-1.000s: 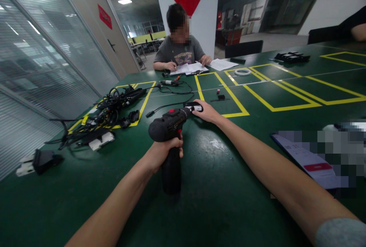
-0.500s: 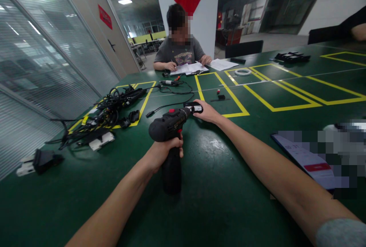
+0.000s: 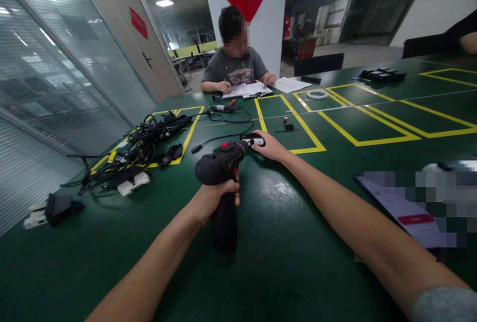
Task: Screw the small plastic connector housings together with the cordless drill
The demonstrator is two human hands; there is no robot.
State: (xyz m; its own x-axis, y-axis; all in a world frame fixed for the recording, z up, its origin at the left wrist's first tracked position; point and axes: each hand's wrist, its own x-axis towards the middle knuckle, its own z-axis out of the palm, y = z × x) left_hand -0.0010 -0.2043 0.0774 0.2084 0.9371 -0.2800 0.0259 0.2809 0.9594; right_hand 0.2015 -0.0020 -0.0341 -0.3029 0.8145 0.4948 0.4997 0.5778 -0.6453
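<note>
My left hand [image 3: 219,194] is wrapped round the grip of a black cordless drill [image 3: 219,163] with red details. The drill stands upright over the green table, its chuck pointing away and to the right. At the front of the chuck is a small black-and-white part [image 3: 254,139], closed in the fingers of my right hand [image 3: 271,147]. The chuck meets this part or lies right in front of it; the contact point is too small to make out.
To the left lies a heap of black cables [image 3: 149,138] with connectors. A black-and-white plug-like piece [image 3: 55,210] sits at the left edge. On the right is a phone [image 3: 402,207]. Across the table a person [image 3: 238,66] writes on papers [image 3: 248,89]. A white tape roll [image 3: 316,94] lies farther back.
Almost nothing differs. The whole view has shifted very slightly, while both hands, the drill and the small part keep their positions relative to each other.
</note>
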